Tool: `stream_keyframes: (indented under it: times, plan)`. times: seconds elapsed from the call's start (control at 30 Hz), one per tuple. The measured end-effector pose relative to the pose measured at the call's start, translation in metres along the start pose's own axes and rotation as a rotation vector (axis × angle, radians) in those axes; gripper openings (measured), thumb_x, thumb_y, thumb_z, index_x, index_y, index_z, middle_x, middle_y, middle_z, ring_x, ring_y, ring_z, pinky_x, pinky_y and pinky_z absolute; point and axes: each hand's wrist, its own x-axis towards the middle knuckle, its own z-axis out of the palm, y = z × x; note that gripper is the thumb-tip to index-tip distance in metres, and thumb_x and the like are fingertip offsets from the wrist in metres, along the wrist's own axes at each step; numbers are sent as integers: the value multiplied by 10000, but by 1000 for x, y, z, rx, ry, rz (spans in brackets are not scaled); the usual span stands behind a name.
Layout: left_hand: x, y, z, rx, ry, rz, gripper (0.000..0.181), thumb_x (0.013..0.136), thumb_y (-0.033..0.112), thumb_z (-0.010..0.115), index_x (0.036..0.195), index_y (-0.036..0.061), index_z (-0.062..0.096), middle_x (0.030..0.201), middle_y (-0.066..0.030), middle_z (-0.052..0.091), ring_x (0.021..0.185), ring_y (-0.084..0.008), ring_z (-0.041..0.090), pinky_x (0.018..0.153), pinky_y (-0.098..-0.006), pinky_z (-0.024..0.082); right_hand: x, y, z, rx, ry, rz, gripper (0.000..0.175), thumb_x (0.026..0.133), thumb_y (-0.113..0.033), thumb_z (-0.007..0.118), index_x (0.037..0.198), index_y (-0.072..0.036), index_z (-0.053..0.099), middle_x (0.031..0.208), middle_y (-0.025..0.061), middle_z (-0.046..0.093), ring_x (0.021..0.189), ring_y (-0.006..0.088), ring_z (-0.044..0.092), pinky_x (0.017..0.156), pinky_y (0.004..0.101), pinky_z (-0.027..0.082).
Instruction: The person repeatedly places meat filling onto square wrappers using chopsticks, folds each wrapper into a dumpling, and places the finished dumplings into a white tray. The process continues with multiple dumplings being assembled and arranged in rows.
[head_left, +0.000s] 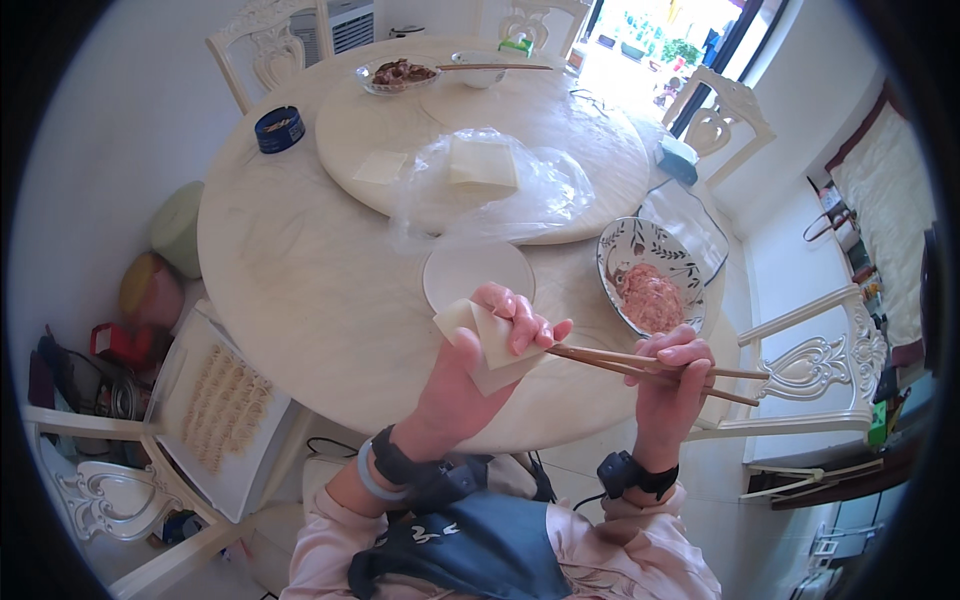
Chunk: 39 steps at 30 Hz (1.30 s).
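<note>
My left hand (480, 356) holds several square dough wrappers (491, 349) above the near part of the table. Wooden chopsticks (615, 358) are gripped in my right hand (671, 367), and their tips reach the fingers of my left hand. Behind the wrappers lies a white round plate (469, 274). To the right, a leaf-patterned bowl (615, 244) holds raw minced meat (651, 296). Farther back, a stack of square wrappers (482, 166) rests in a clear plastic bag (555, 187), with a few loose wrappers (380, 167) to its left.
The bag is on the turntable (349, 124) of the round table (255, 247). At its back are a glass dish of dark food (401, 73) and a bowl with chopsticks (480, 75). A blue tin (280, 130) sits left. Lower left, a white tray (251, 442) carries rows of folded dumplings.
</note>
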Motion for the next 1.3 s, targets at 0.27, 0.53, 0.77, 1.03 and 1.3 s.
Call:
stream_keyframes:
  times: [0.27, 0.53, 0.77, 1.03, 1.3]
  plan:
    - [-19, 34, 15, 185, 485, -148, 445, 950, 131, 518, 1346, 30, 340, 1255, -198, 530, 1212, -321, 507, 1026, -447, 417, 2, 14, 24, -70, -16, 31, 398, 983, -343, 460, 886, 19, 593, 807, 118, 511, 670, 209, 556, 506, 292, 533]
    - [-29, 46, 7, 196, 506, -178, 447, 989, 94, 409, 1413, 39, 280, 1355, -233, 449, 1272, -342, 446, 1061, -437, 392, -2, 32, 39, -37, 67, 133, 368, 1001, -288, 426, 892, 26, 586, 823, 118, 510, 707, 194, 556, 520, 301, 534]
    - [-42, 59, 3, 171, 488, -143, 463, 989, 65, 382, 1433, 40, 254, 1373, -231, 433, 1280, -345, 435, 1075, -443, 379, -4, 46, 46, 71, 151, 300, 417, 1011, -316, 393, 884, 26, 594, 815, 93, 498, 634, 183, 543, 490, 268, 448]
    - [-51, 75, -3, 495, 637, -116, 411, 961, 53, 458, 1360, -10, 384, 1233, -206, 550, 1148, -336, 556, 885, -449, 543, 0, 46, 48, 241, -145, 538, 419, 989, -292, 422, 977, 67, 638, 754, 165, 595, 613, 216, 591, 523, 276, 441]
    - [-63, 93, 1, 572, 703, -158, 315, 922, 6, 507, 1226, -73, 514, 1179, -175, 582, 1050, -315, 615, 816, -428, 584, 6, 48, 53, 218, -257, 477, 197, 867, -69, 559, 975, 62, 659, 812, 159, 580, 707, 258, 623, 638, 330, 489]
